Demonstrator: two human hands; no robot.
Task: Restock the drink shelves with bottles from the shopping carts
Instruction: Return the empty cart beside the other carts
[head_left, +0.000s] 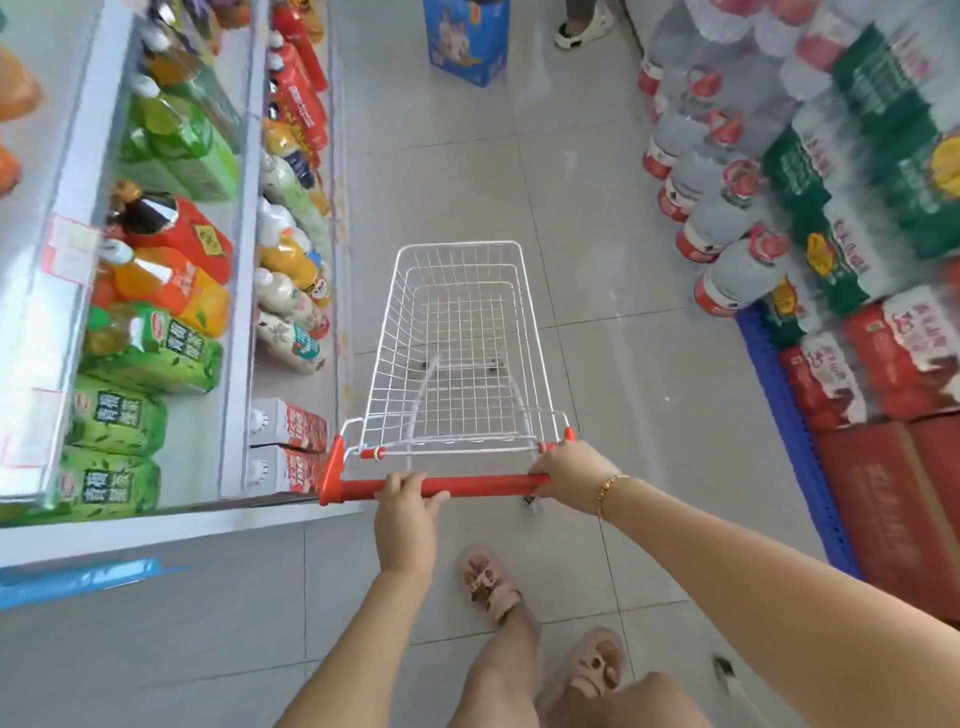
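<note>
In a tiled aisle beside the shelves, both hands — left, right — clamp the cart by its red handle, fingers curled round it.

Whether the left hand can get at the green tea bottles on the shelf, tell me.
Probably yes: the left hand grips the cart handle, but the green tea bottles lie close by on the shelf, with nothing visibly between.

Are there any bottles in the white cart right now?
No, the cart is empty; only floor tiles show through its wire mesh.
</note>
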